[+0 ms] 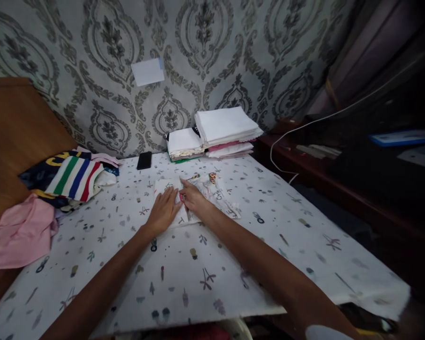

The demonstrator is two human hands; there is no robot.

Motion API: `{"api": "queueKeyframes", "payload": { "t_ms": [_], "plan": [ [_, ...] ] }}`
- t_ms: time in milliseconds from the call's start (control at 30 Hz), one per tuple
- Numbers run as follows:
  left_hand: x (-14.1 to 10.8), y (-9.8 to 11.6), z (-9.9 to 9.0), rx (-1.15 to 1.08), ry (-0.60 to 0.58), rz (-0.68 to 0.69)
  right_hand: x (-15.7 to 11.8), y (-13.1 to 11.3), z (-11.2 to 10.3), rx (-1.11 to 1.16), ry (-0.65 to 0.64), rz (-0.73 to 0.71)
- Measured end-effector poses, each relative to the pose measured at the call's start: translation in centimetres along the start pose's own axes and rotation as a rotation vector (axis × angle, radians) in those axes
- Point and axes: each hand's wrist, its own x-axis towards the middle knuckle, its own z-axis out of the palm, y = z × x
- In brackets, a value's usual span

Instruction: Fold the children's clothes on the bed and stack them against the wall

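1. Left hand (164, 208) lies flat, fingers extended, on printed white cloth (217, 194) mid-worktop (177, 278).
2. Right hand (195, 199) curls its fingers at the cloth's middle; whether pinching, I cannot tell.
3. The cloth's dark lettering is unreadable.

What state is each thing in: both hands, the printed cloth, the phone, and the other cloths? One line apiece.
White printed cloth, lying flat, apparently partly folded
Left hand, resting on it, fingers extended
Right hand, touching it, fingers bent
Black phone, lying flat, unlit
White cloth stack, folded
Striped cloth, loosely bunched
Pink cloth, rumpled
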Motion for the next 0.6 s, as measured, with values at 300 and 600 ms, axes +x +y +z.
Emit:
{"api": "queueKeyframes", "payload": {
  "t_ms": [300,600],
  "plan": [
    [-0.3,0.9,-0.7,0.074,-0.080,0.010,-1.4,-2.0,0.8,-0.595,0.091,-0.300],
    [1.6,-2.1,-1.8,0.095,-0.097,-0.051,-2.7,-1.8,3.2,-1.689,-0.129,-0.288]
  ]
}}
